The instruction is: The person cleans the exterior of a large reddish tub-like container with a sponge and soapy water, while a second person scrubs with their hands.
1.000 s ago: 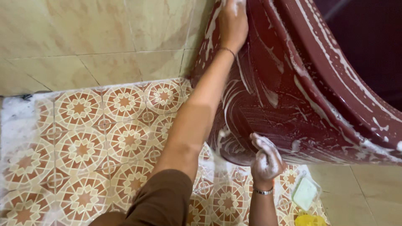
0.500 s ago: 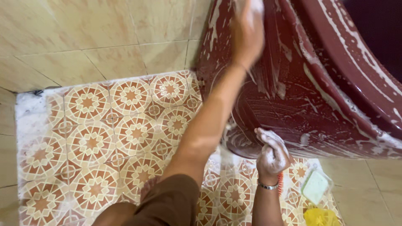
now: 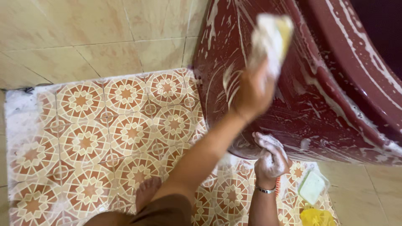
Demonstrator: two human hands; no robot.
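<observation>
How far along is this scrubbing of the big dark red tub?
Soap streaks already cover most of the dark red tub. The left hand presses a soapy sponge against its side, while the foamy right hand rests near the base. No rinsing shows yet; suds lie on the patterned floor tiles.

A soapy yellow-and-white rectangular sponge (image 3: pixel 272 37), blurred and caked in foam, is pressed flat against the outer wall of a large dark-red glossy plastic tub (image 3: pixel 318 100). The tub stands tilted over the patterned floor, its curved side streaked with white suds.
</observation>
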